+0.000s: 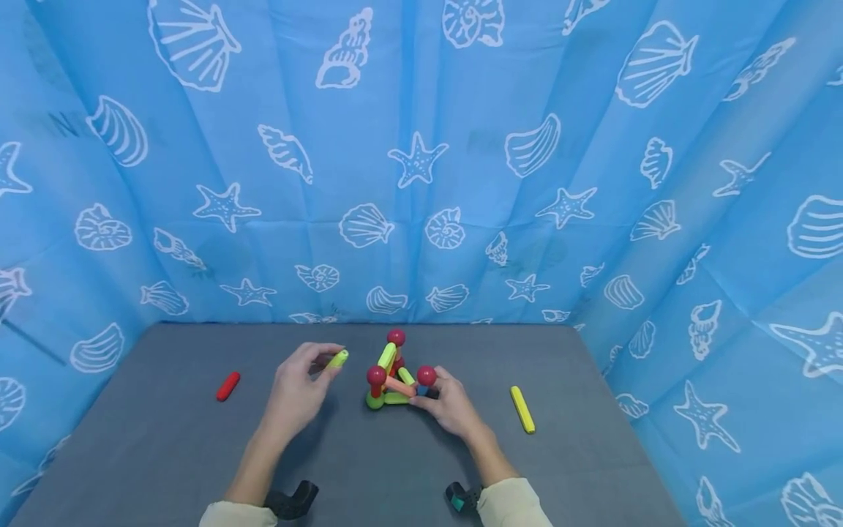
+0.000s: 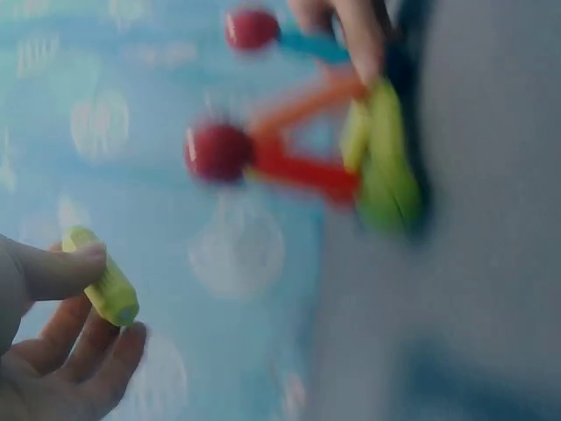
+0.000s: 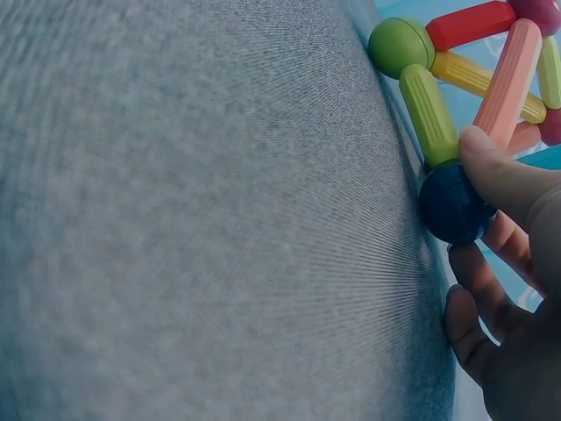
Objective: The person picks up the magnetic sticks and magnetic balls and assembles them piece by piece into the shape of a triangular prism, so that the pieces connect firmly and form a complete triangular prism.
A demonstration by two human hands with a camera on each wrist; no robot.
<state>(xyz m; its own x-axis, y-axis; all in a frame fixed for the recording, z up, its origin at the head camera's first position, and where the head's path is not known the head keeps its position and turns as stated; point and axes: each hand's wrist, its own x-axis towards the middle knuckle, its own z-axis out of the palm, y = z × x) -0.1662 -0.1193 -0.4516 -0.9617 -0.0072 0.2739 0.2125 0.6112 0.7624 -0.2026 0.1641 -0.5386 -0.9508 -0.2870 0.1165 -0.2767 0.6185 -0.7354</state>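
My left hand (image 1: 299, 384) pinches a short yellow-green rod (image 1: 339, 359) between thumb and fingers, held up left of a ball-and-rod frame. In the left wrist view the rod's free end (image 2: 124, 311) points away from the palm. The magnetic building frame (image 1: 397, 386) stands at mid-table, with dark red balls (image 1: 377, 375) on top and a green ball (image 1: 375, 400) at its lower left corner. My right hand (image 1: 454, 410) grips its right corner. In the right wrist view the thumb presses by the salmon rod (image 3: 510, 88), beside a dark blue ball (image 3: 451, 203); the fingers are partly behind the ball.
A red rod (image 1: 227, 386) lies on the grey table (image 1: 369, 468) at the left. Off to the right lies a yellow rod (image 1: 523, 410). Behind the table's far edge hangs a blue shell-patterned curtain (image 1: 369, 161), which also runs along both sides.
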